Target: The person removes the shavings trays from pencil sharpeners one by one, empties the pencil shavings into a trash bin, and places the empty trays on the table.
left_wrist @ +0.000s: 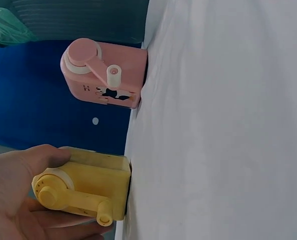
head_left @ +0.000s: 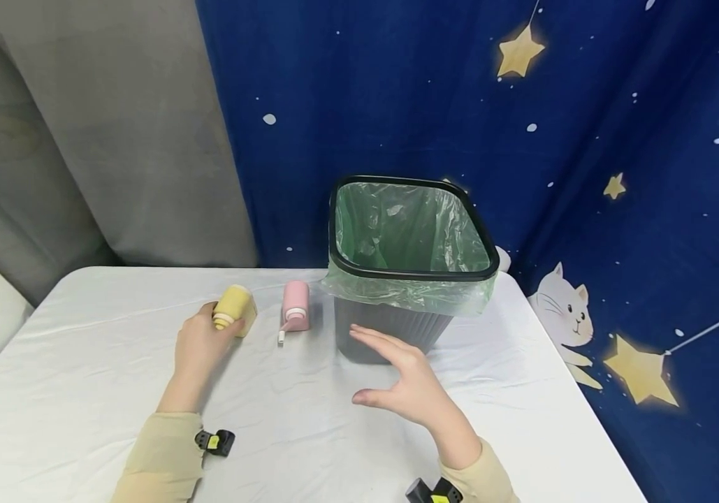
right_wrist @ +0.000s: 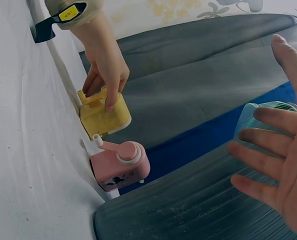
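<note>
My left hand [head_left: 198, 346] holds a yellow pump bottle [head_left: 233, 304] between thumb and fingers, at the left of the table. In the left wrist view, the bottle's spout [left_wrist: 88, 202] points toward the table and its base is right at the cloth. A pink pump bottle [head_left: 296, 297] with a white collar and spout tip stands just to its right, untouched; a dark picture decorates its side in the left wrist view. Over the table, in front of a grey trash bin [head_left: 390, 328], my right hand [head_left: 406, 377] is empty, thumb and fingers spread apart.
A pale green bag [head_left: 409, 290] lines the bin and folds over under its black rim [head_left: 422, 275]. White cloth covers the table [head_left: 309, 433]. Behind it hang a grey curtain [head_left: 139, 140] and a blue starry one [head_left: 384, 91].
</note>
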The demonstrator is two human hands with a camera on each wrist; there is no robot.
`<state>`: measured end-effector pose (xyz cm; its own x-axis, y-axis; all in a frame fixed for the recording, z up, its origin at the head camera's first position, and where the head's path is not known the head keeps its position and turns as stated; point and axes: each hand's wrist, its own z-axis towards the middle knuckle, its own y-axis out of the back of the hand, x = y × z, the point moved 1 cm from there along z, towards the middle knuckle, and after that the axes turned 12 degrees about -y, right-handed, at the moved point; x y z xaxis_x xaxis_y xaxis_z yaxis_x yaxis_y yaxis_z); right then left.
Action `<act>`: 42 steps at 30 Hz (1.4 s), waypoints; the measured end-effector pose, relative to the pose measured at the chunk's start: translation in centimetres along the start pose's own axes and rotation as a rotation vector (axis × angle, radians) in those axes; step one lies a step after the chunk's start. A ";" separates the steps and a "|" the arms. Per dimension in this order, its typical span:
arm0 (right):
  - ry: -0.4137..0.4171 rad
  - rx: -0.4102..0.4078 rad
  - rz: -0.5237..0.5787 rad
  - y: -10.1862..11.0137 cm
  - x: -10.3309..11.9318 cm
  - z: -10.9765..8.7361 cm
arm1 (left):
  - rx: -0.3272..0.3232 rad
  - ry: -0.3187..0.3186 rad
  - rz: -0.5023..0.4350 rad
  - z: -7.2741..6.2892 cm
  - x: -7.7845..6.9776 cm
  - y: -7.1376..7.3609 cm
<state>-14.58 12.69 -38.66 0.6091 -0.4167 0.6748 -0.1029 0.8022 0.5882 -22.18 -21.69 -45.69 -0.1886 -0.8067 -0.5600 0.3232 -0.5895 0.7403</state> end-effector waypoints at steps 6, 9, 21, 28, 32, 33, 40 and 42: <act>-0.034 0.027 -0.035 -0.2 0.1 0.4 | 0.011 -0.006 -0.016 -0.2 0.1 0.3; -0.056 0.038 -0.052 -0.3 0.0 0.6 | 0.024 0.002 -0.028 -0.4 0.0 0.6; -0.081 0.059 -0.056 -0.8 -0.4 1.0 | 0.034 -0.021 -0.041 -0.9 -1.7 2.1; -0.092 0.058 -0.045 -1.0 -0.3 1.4 | 0.018 -0.079 -0.017 -1.1 -3.4 3.4; -0.105 0.066 -0.023 -1.2 -0.3 1.6 | 0.025 -0.108 -0.002 -1.2 -4.4 4.1; -0.109 0.066 -0.018 -1.3 -0.3 1.7 | 0.030 -0.113 -0.004 -1.3 -4.6 4.2; -0.122 0.092 0.031 -1.7 -0.4 2.2 | 0.095 -0.136 -0.027 -1.6 -6.4 5.3; -0.125 0.096 0.030 -1.9 -0.4 2.2 | 0.106 -0.146 -0.028 -1.8 -6.7 5.5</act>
<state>-16.40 10.42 -39.03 0.5027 -0.4480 0.7394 -0.1979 0.7729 0.6029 -17.49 -19.46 -38.47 -0.3317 -0.7826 -0.5268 0.2179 -0.6069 0.7643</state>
